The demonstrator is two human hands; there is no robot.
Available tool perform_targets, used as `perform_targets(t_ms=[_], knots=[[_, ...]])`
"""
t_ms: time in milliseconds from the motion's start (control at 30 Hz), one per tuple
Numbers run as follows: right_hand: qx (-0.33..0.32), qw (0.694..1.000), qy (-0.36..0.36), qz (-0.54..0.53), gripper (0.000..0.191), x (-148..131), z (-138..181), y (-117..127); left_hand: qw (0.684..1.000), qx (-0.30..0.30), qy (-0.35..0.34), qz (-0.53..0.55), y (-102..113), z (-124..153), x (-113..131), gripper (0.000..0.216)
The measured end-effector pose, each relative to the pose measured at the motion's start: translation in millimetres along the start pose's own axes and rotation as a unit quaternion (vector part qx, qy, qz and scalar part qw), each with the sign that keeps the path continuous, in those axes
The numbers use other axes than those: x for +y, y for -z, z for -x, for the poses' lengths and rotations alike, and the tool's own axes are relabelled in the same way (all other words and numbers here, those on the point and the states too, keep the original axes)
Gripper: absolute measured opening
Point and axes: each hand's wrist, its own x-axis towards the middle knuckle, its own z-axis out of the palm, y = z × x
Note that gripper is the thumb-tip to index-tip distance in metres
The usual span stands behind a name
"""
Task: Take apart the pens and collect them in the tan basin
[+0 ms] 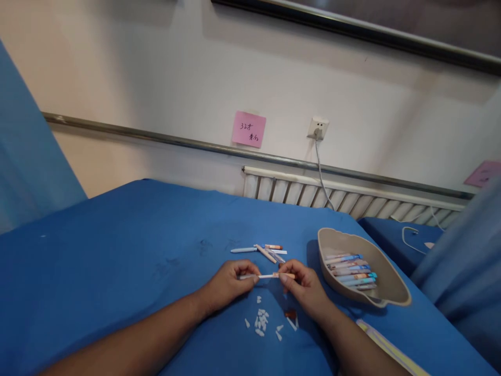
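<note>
**Both hands pinch one pen above the blue table**

The left hand (pixel 229 284) and the right hand (pixel 303 284) are closed on opposite ends of a slim pen (pixel 268 275) — held level between them, just above the blue table cloth (pixel 117 261). The left fingertips grip the pale end; the right grips the orange end. Whether the pen is in one piece or partly pulled apart is hard to tell at this size.

Just beyond the hands lies a small cluster of loose pens (pixel 264 250). Below the hands, scattered white caps (pixel 260 319) lie on the cloth, with a dark reddish piece (pixel 290 314) beside them. To the right stands a beige tray (pixel 391 292) holding a row of blue and pale pens (pixel 352 271).
</note>
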Motion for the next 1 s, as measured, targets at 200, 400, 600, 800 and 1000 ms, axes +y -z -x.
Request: perform_targets(t_ms=[200,400,600,800,1000], knots=[[0.073,0.997,-0.004,-0.035,0.024,3,-7,7,0.995,0.048,0.014,0.088,5,-4,-3,0.025],[0.134,0.990,-0.041,0.028,0.027,23,-16,13,0.966,0.095,0.015,0.239,16,-6,-2,0.026],[0.104,0.988,-0.053,0.101,0.017,38,-18,12,0.945,0.114,0.016,0.306,20,-8,-3,0.023],[0.079,0.953,0.040,0.289,0.022,29,-19,11,0.945,0.111,0.013,0.306,18,-8,-3,0.022],[0.027,0.929,0.036,0.368,0.028,27,-21,5,0.953,0.105,0.015,0.285,16,-10,-3,0.022]])
